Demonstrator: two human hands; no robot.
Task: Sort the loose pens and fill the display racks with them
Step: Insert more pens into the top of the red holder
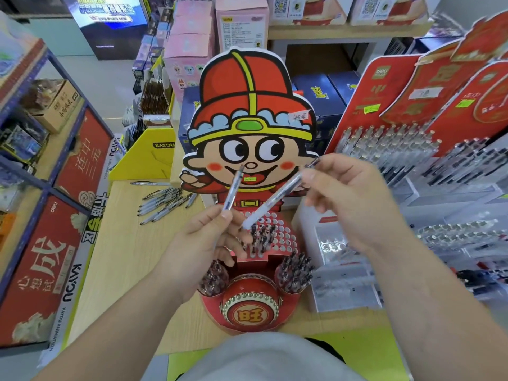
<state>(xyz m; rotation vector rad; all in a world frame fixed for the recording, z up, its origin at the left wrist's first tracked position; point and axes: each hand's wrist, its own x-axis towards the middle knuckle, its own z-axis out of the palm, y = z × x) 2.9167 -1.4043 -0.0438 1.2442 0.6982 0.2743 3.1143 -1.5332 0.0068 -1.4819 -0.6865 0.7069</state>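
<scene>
Red pen rack stood on desk, L hand pinched grey pen, R hand fingers gripped clear pen over rack.

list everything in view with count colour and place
cartoon rack: one, red, table centre
cup pens: two bunches, dark-capped, rack's front sides
loose pens: one pile, clear and dark, table left
clear racks: several, pen-filled, right
yellow box: one, behind the pile
pink boxes: stack, far back
left-hand pen: one, clear, over the rack
right-hand pen: one, clear, tilted over the rack
left hand: one, fingers pinching its pen
right hand: one, fingers holding its pen
</scene>
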